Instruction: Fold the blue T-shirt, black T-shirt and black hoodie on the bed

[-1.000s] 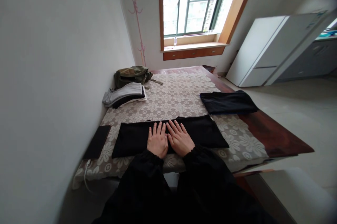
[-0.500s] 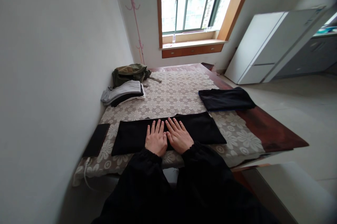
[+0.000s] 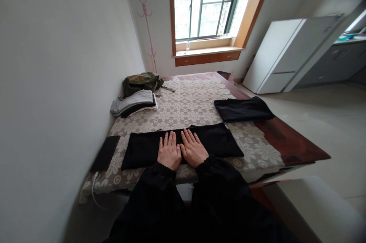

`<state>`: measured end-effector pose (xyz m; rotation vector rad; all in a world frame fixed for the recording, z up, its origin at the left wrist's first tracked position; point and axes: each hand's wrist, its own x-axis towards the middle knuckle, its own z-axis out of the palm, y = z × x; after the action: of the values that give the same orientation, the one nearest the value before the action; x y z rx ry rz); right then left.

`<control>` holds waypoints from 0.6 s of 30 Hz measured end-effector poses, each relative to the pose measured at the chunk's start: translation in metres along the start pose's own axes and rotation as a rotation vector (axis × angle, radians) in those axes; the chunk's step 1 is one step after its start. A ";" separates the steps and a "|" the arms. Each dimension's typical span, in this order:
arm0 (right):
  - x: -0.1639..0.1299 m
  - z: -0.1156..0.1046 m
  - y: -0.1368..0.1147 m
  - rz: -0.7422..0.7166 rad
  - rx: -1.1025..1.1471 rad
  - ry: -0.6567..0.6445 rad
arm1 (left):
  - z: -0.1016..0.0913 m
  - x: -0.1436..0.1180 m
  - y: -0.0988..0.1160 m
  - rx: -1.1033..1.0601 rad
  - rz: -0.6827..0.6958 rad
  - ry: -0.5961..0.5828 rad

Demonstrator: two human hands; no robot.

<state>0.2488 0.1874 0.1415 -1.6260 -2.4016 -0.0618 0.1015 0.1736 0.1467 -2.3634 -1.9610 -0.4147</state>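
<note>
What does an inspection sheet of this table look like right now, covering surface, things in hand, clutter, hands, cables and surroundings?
Surface: wooden table against the wall, mostly covered by a floral lace cloth.
Job's things: long black folded garment lying flat along the near edge.
Clutter: second black folded garment at the right; grey and black folded stack; olive bag behind it; flat black object at the near left corner.
Hands: left hand and right hand lie flat, fingers spread, side by side on the long garment.
Cables: white cord hanging off the near left corner.
Surroundings: window, pink coat stand, white fridge.
</note>
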 end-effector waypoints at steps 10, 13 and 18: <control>0.000 0.000 -0.002 0.012 -0.007 0.008 | 0.000 0.000 0.000 0.021 0.000 -0.002; -0.001 0.001 -0.003 0.029 -0.007 0.022 | 0.000 0.000 0.000 0.015 0.004 0.001; -0.001 0.004 -0.003 0.035 0.002 0.048 | 0.000 0.000 0.000 0.013 -0.003 0.000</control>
<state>0.2458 0.1858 0.1379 -1.6468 -2.3362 -0.0907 0.1019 0.1731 0.1470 -2.3525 -1.9620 -0.4000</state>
